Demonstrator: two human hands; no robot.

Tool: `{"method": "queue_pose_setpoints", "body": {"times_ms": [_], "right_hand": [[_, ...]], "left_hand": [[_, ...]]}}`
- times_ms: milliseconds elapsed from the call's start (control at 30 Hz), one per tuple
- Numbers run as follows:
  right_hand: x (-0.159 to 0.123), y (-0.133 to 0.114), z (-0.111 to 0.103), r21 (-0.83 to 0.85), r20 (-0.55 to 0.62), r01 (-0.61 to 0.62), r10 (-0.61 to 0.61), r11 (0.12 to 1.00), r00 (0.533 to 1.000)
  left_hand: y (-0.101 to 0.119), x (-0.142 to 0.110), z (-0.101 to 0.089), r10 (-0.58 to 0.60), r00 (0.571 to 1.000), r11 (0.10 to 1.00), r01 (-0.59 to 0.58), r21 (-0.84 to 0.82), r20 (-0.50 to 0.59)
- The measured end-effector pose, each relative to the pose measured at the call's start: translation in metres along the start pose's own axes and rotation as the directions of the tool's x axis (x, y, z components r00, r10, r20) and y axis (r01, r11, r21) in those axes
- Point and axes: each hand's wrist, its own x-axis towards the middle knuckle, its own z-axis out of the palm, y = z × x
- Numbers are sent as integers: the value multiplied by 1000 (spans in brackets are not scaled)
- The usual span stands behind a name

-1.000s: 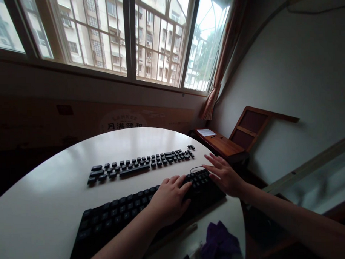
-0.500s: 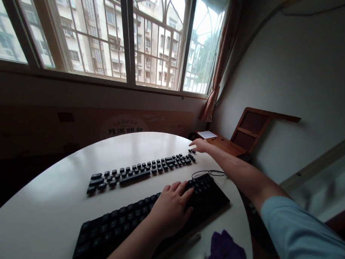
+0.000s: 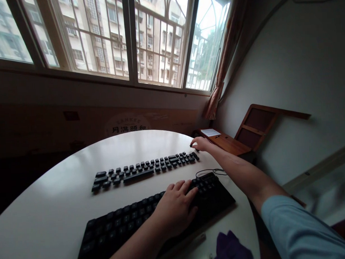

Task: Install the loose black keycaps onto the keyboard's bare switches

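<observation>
Black keyboard, left hand atop, panel — 月满颐和

The left forearm rises from the bottom edge, angled up and to the right, with the left hand palm down, fingers slightly bent and a little apart, thumb out to the side. The right arm reaches farther forward, bare below a light blue sleeve; the right hand bends down, its index finger and thumb curved toward each other.
</observation>
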Motion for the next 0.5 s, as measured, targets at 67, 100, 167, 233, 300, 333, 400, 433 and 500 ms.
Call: {"method": "queue_pose_setpoints", "body": {"times_ms": [67, 100, 167, 233, 300, 333, 400, 433, 500], "right_hand": [[-5, -7, -10, 47, -85, 51, -47, 998, 995], [-10, -10, -16, 69, -127, 82, -73, 994, 989], [-26, -16, -29, 106, -194, 142, -120, 984, 974], [-51, -20, -42, 137, -233, 196, -161, 971, 959], [-85, -21, -54, 176, -231, 273, -230, 946, 945], [-104, -20, -59, 210, -220, 339, -293, 917, 930], [-141, -18, -67, 259, -151, 424, -397, 868, 905], [-159, -17, -69, 275, -116, 436, -420, 857, 900], [-188, -14, -68, 287, -58, 427, -430, 857, 901]], "left_hand": [[0, 1, -2, -2, 1000, 1000, 2, -2, 10], [0, 1, -2, -3, 1000, 1000, 3, -2, 14], [0, 2, -3, -3, 1000, 1000, 3, 1, 16], [0, 3, -3, -2, 1000, 1000, 2, 5, 15], [0, 3, -3, 2, 1000, 1000, -2, 7, 13], [1, 3, -3, 2, 1000, 1000, -2, 6, 13], [1, 4, -3, -1, 1000, 1000, 1, 1, 13], [1, 4, -3, -4, 1000, 1000, 4, 0, 14], [2, 5, -4, -7, 1000, 1000, 7, 3, 15]]}}
